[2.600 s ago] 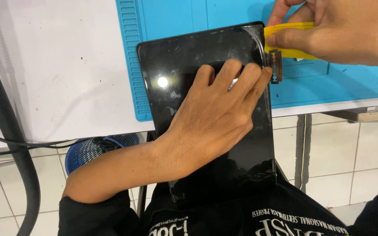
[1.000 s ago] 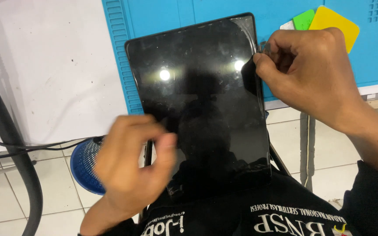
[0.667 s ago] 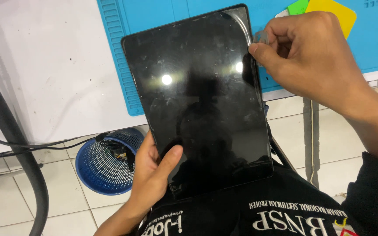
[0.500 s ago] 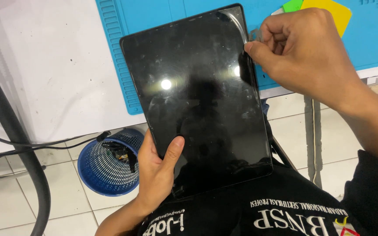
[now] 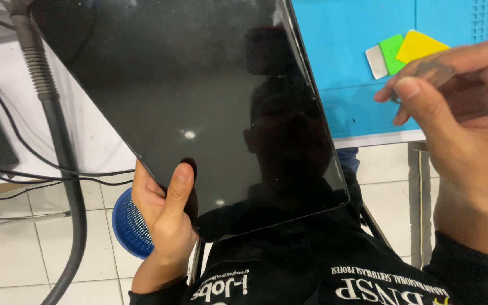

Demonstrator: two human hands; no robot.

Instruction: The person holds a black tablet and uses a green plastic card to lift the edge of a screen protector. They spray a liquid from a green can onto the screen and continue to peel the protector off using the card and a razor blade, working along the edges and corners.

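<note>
While left hand (image 5: 162,217) grips, tablet (image 5: 199,101) tilts — long axis up-left (glass up).

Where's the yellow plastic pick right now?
Head view, upper right: the yellow pick lies on the blue mat, beside the green pick, just above the right hand.

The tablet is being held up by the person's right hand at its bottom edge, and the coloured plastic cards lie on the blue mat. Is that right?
Not quite. The head view shows the left hand, not the right, gripping the tablet at its bottom edge, thumb on the glass. The right hand is off the tablet, to its side. The coloured plastic cards do lie on the blue mat.
</note>
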